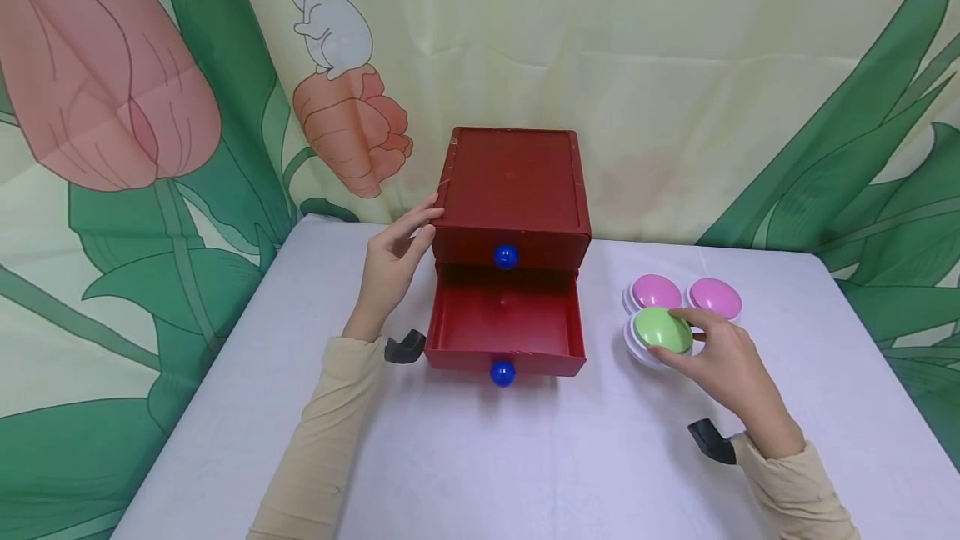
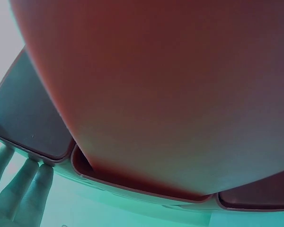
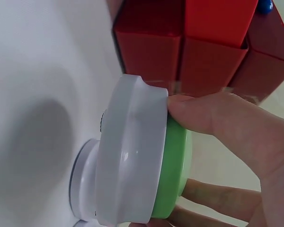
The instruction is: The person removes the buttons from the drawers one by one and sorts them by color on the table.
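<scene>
A red drawer cabinet (image 1: 513, 182) stands at the back middle of the table, its lower drawer (image 1: 504, 319) pulled out and its upper drawer closed. My left hand (image 1: 390, 269) rests its fairly straight fingers against the cabinet's left side; they show against it in the left wrist view too. At the right, my right hand (image 1: 723, 361) pinches a round push button with a green top (image 1: 663, 330) and white base, thumb and fingers at its rim. In the right wrist view this green button (image 3: 137, 151) appears raised off the table. Two pink-topped buttons (image 1: 656, 291) (image 1: 715, 297) sit just behind it.
Blue round knobs (image 1: 506, 256) (image 1: 502, 372) stick out from both drawer fronts. The white table (image 1: 465, 465) ends at the back against a curtain (image 1: 637, 107) printed with plants and a rabbit. Black strap-like pieces (image 1: 405, 347) (image 1: 712, 441) show near both wrists.
</scene>
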Available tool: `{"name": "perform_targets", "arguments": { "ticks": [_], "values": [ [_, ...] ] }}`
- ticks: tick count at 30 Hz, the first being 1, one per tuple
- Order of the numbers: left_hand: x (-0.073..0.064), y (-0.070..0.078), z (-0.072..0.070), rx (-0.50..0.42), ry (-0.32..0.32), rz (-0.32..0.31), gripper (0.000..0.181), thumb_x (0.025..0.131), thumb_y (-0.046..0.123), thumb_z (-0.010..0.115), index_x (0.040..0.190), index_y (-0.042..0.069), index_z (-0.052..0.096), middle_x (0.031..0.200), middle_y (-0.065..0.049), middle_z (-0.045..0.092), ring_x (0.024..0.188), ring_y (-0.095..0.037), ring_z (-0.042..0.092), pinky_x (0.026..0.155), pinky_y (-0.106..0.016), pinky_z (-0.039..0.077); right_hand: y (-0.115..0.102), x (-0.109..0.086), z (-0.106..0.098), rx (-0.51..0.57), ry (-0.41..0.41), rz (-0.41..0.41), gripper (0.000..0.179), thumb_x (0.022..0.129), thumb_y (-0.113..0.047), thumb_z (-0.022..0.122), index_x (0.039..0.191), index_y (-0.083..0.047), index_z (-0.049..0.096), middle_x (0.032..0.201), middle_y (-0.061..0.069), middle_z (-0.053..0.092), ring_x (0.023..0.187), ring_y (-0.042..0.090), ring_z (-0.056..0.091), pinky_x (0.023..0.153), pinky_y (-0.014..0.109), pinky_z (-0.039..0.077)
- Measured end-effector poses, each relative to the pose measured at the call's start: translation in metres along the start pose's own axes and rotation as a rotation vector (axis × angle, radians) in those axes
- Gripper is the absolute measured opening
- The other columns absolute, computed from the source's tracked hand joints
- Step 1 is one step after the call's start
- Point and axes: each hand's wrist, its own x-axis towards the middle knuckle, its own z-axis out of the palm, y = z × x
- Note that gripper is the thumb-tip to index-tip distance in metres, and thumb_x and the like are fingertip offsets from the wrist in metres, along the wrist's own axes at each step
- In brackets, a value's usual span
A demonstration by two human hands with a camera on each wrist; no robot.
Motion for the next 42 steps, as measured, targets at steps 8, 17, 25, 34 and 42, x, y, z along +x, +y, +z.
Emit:
{"name": "perform_targets", "arguments": {
  "ticks": [8,17,25,34,42],
  "values": [
    [0.000,0.000,0.001,0.002,0.000,-0.004,0.032,0.098,0.002,0.057,0.130,-0.005,0.062,0.147,-0.012,0.052,0.138,-0.022,0.048,0.105,-0.032,0.048,0.009,-0.004,0.003,-0.037,-0.053,0.035,0.064,0.073,-0.025,0.088,0.121,0.010,0.063,0.116,0.029,0.066,0.094,0.044,0.064,0.078,0.055,0.055],
    [0.000,0.001,0.001,-0.007,0.006,-0.007,0.032,0.098,0.001,0.056,0.129,-0.006,0.062,0.147,-0.018,0.051,0.137,-0.023,0.049,0.106,-0.033,0.047,0.016,-0.005,0.006,-0.053,-0.068,0.042,0.063,0.074,-0.026,0.086,0.120,0.010,0.063,0.113,0.029,0.066,0.094,0.044,0.064,0.078,0.056,0.054],
    [0.001,0.000,0.001,-0.015,0.006,-0.002,0.032,0.098,0.000,0.056,0.129,-0.006,0.062,0.147,-0.020,0.050,0.137,-0.023,0.049,0.106,-0.032,0.047,0.023,-0.004,0.010,-0.058,-0.090,0.066,0.062,0.075,-0.025,0.085,0.120,0.011,0.062,0.114,0.031,0.065,0.096,0.046,0.063,0.079,0.057,0.054],
    [0.000,0.000,0.000,-0.013,0.003,0.004,0.032,0.098,0.000,0.056,0.129,-0.006,0.062,0.147,-0.021,0.050,0.138,-0.024,0.048,0.106,-0.032,0.047,0.028,-0.004,0.010,-0.046,-0.118,0.074,0.065,0.075,-0.026,0.086,0.121,0.013,0.060,0.116,0.034,0.063,0.098,0.050,0.063,0.081,0.059,0.053],
    [0.000,0.001,0.001,-0.003,0.004,-0.001,0.032,0.098,0.000,0.056,0.129,-0.006,0.062,0.147,-0.018,0.051,0.138,-0.023,0.048,0.106,-0.032,0.047,0.031,-0.005,0.010,-0.041,-0.140,0.051,0.060,0.075,-0.018,0.085,0.120,0.013,0.060,0.114,0.033,0.064,0.100,0.052,0.062,0.084,0.061,0.051]
  ]
}}
